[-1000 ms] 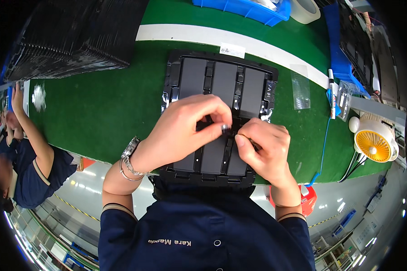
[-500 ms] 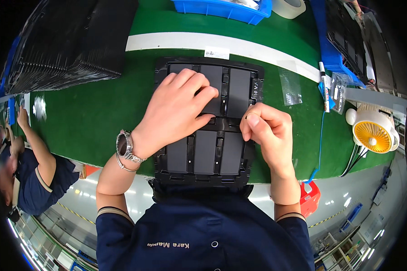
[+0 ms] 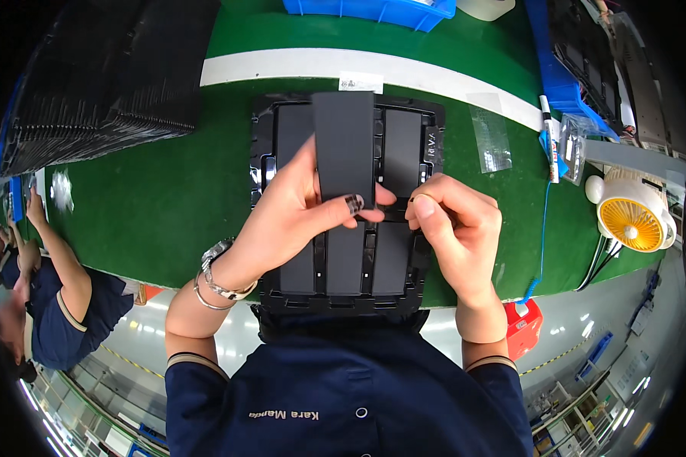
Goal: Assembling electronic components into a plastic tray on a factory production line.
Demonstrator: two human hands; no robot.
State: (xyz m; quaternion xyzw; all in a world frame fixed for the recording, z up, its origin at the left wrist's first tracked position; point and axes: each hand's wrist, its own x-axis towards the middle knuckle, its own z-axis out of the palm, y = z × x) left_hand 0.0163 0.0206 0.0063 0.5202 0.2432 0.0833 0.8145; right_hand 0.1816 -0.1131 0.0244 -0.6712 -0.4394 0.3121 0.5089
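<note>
A black plastic tray lies in front of me, with flat dark-grey rectangular blocks seated in its compartments, such as the block at its upper right. One dark-grey rectangular block is lifted above the tray in my left hand. My thumb presses its near end and my other fingers reach beneath and around it. My right hand is closed in a pinch at the tray's right edge, close to that block. A tiny dark speck shows at its fingertips, too small to name.
Stacked black trays stand at the left. A blue bin is at the back. Clear plastic film, a marker and a small white-and-yellow fan are on the right. Another person works at far left.
My left hand has taken a dark-grey block out of the tray's upper middle and raised it, turning the wrist. My right hand stays pinched in almost the same place.
</note>
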